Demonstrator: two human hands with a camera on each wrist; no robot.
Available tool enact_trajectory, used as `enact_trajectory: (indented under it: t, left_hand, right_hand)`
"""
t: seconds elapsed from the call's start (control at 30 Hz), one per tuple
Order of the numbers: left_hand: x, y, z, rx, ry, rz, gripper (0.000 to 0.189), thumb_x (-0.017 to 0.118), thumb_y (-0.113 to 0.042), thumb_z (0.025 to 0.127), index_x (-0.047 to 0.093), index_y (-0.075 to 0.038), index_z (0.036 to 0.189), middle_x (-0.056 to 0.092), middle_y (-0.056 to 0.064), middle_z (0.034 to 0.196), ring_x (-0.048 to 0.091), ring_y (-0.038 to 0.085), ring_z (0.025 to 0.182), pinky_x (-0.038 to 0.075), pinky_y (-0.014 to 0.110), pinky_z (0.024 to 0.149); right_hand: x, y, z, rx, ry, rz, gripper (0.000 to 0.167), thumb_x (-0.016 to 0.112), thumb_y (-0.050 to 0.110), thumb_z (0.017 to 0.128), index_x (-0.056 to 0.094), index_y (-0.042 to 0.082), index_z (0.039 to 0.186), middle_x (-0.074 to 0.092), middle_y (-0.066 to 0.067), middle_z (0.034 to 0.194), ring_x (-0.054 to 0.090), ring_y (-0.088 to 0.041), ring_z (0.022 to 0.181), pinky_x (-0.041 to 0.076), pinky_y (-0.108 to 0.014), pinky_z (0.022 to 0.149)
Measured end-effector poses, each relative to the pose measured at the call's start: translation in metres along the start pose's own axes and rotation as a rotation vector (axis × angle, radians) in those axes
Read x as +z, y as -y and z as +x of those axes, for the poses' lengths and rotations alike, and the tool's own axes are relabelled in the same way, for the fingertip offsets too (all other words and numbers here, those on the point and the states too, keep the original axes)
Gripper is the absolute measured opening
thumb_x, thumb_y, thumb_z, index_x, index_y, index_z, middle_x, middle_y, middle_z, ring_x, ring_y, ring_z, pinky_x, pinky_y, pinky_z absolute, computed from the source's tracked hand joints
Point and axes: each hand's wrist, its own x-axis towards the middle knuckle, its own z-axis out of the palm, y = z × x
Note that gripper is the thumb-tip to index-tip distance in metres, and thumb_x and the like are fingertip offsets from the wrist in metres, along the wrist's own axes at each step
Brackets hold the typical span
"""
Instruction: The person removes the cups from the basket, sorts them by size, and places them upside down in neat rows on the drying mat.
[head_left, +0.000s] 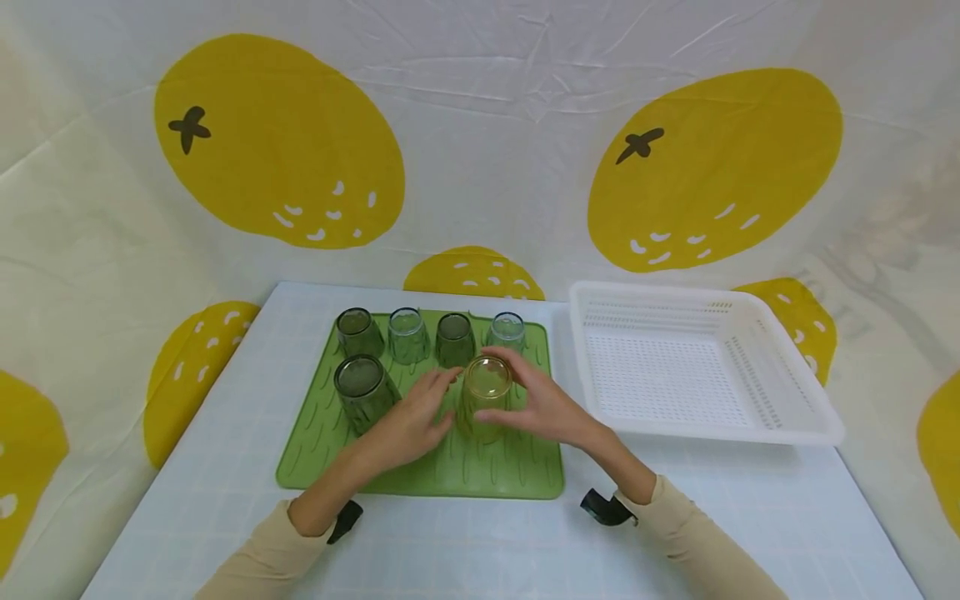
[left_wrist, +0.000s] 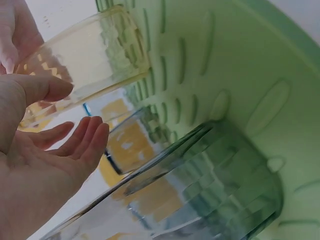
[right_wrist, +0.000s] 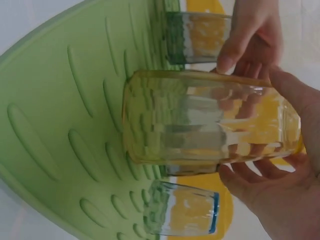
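An amber glass tumbler [head_left: 487,379] stands upside down on a green ribbed drying mat [head_left: 480,479]. My right hand [head_left: 543,407] grips it near its upturned base, thumb on the near side and fingers round the far side. On the glass's left is my left hand [head_left: 412,423], its fingers loosely bent and holding nothing. In the left wrist view, the left thumb overlaps the amber glass. Left of that hand stands a tall smoky grey tumbler [head_left: 363,387], also upside down and partly hidden by the hand.
Along the mat's back edge stand upturned short glasses: a grey one [head_left: 358,332], a clear bluish one [head_left: 408,337], a dark one [head_left: 455,340] and another bluish one [head_left: 507,330]. A white plastic basket [head_left: 708,437] sits to the right on the pale tablecloth [head_left: 480,550].
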Motion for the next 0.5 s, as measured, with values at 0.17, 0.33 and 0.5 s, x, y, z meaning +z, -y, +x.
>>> enact_trajectory:
  t: [0.17, 0.33, 0.5]
  left_hand:
    - [-0.012, -0.007, 0.003, 0.015, -0.008, 0.030, 0.061, 0.069, 0.003, 0.094, 0.042, 0.008, 0.149, 0.054, 0.024, 0.133, 0.059, 0.035, 0.120, 0.056, 0.044, 0.093]
    - [-0.025, -0.013, 0.007, 0.029, -0.014, 0.076, 0.057, 0.068, 0.002, 0.096, 0.044, 0.007, 0.148, 0.056, 0.020, 0.131, 0.062, 0.029, 0.110, 0.058, 0.038, 0.087]
    - [-0.036, -0.018, 0.010, 0.075, -0.026, 0.152, 0.046, 0.068, -0.002, 0.098, 0.053, 0.006, 0.141, 0.061, 0.014, 0.122, 0.064, 0.021, 0.096, 0.058, 0.032, 0.077]
  right_hand:
    - [-0.010, 0.009, -0.003, 0.021, 0.009, -0.052, 0.082, 0.083, 0.029, 0.090, 0.038, 0.011, 0.156, 0.046, -0.008, 0.156, 0.048, -0.028, 0.141, 0.040, -0.045, 0.115]
    - [-0.023, 0.017, -0.008, 0.021, -0.001, -0.110, 0.063, 0.071, 0.030, 0.100, 0.044, 0.008, 0.152, 0.051, -0.004, 0.152, 0.050, -0.021, 0.138, 0.042, -0.047, 0.113]
    - [-0.038, 0.023, -0.015, -0.045, -0.030, -0.202, 0.038, 0.059, 0.023, 0.107, 0.056, 0.009, 0.141, 0.060, -0.005, 0.140, 0.055, -0.022, 0.131, 0.048, -0.047, 0.106]
